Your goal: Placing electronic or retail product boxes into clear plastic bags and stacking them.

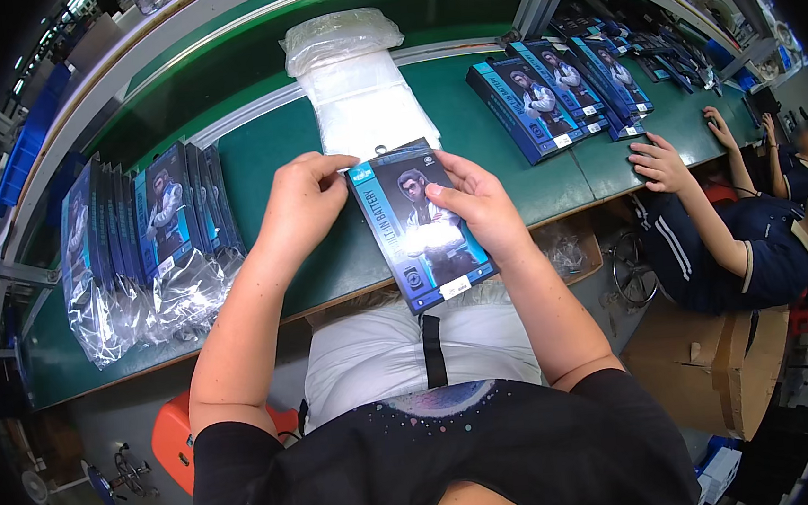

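Above the green table (513, 196), both hands' fingers are clamping a flat blue retail box (421, 225) at its side edges; it is looking light, stiff and glossy.

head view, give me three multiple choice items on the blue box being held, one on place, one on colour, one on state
1. Where is the row of boxes in clear plastic bags?
A. on the person's left side of the green table
B. on the floor
C. on the white packet

2. What colour is the flat box that both hands hold?
A. red
B. dark blue with a lighter blue edge
C. yellow

3. How is the flat box held?
A. lying alone on the table
B. between the left hand and the right hand, above the table edge
C. by the neighbouring person's hand

Answers: 1 A, the bagged row stands left of the hands. 2 B, its face is dark blue. 3 B, fingers of both hands grip its upper part.
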Motion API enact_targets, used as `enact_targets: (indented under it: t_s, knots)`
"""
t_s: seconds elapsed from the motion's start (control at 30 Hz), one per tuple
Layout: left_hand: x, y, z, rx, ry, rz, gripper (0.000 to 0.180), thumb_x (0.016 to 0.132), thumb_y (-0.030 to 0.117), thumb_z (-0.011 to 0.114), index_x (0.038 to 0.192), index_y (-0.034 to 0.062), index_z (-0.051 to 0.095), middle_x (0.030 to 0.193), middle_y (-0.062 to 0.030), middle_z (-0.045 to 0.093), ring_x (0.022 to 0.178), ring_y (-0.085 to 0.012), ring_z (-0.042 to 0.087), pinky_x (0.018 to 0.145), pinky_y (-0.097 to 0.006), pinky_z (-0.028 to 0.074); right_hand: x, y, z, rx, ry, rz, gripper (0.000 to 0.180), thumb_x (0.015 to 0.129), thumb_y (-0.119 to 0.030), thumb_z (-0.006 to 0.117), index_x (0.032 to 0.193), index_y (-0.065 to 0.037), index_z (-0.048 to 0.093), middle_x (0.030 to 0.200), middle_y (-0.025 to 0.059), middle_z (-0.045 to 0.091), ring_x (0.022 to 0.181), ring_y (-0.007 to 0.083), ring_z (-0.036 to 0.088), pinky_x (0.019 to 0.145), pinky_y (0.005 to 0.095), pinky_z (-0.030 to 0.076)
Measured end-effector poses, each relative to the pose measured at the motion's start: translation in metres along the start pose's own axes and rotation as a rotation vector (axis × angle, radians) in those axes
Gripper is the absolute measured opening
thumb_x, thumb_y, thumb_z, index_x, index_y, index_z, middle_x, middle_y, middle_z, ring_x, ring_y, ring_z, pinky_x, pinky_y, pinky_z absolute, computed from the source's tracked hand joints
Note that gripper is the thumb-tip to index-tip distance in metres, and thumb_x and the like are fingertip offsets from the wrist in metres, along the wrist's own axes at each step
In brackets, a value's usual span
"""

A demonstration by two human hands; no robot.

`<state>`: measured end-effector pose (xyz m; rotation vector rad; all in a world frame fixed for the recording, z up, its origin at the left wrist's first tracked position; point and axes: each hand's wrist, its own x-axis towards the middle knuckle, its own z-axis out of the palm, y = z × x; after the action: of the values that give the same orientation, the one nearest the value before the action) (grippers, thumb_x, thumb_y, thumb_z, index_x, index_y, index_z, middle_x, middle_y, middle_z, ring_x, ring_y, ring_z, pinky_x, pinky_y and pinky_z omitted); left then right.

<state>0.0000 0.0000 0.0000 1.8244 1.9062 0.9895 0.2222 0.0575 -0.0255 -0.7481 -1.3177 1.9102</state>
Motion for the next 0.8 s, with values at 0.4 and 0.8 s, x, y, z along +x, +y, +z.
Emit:
enact_targets:
  t_s: [0.4, 0.8]
  knots:
    - [-0.043, 0.02, 0.003, -0.291, 0.042, 0.017, 0.03, 0.086, 0.002, 0.06, 0.117, 0.0035, 0.061, 0.084, -0.008, 0.063, 0.073, -0.0179, 0.062, 0.064, -0.032, 0.051, -0.018, -0.001, 0.008, 0.137, 0.153, 0.01, 0.02, 0.084, -0.003, 0.069, 0.094, 0.001, 0.052, 0.088, 0.0119, 0.065, 0.075, 0.0127, 0.063, 0.067, 0.025, 0.052]
    - [-0.033, 0.01, 0.008, -1.771, 0.03, -0.629, 0.032, 0.092, 0.017, 0.06, 0.115, -0.0045, 0.056, 0.108, -0.0163, 0.065, 0.097, -0.0261, 0.065, 0.088, -0.038, 0.053, -0.047, -0.027, 0.017, -0.273, -0.346, 0.038, 0.101, 0.069, -0.004, 0.083, 0.149, -0.005, 0.021, 0.105, 0.0085, 0.057, 0.095, 0.0134, 0.06, 0.077, 0.0262, 0.049]
